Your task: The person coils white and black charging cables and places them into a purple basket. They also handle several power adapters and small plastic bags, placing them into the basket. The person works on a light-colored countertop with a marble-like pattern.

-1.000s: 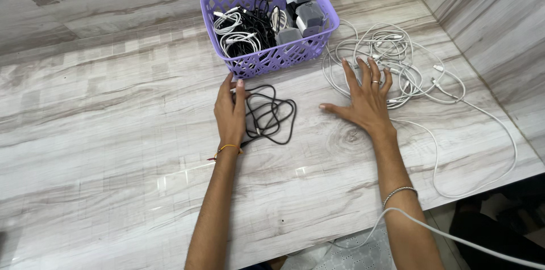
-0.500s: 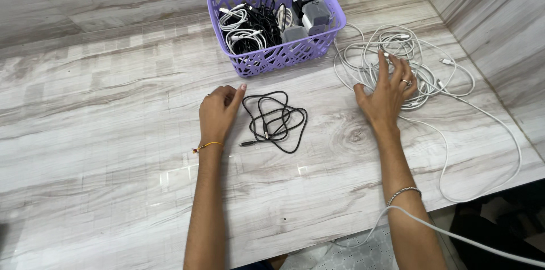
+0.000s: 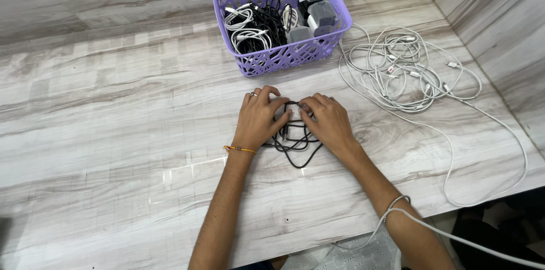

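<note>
The left hand [image 3: 260,119] and right hand [image 3: 326,120] lie side by side, fingertips nearly meeting, both pressed onto the black cable [image 3: 295,144] coiled on the table [image 3: 113,151] just in front of the purple basket [image 3: 278,57]. A loose heap of white cables [image 3: 397,68] sits right of the basket.

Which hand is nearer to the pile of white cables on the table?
Right. The right hand lies on the black cable, just left of the white cables; the left hand is farther left.
</note>
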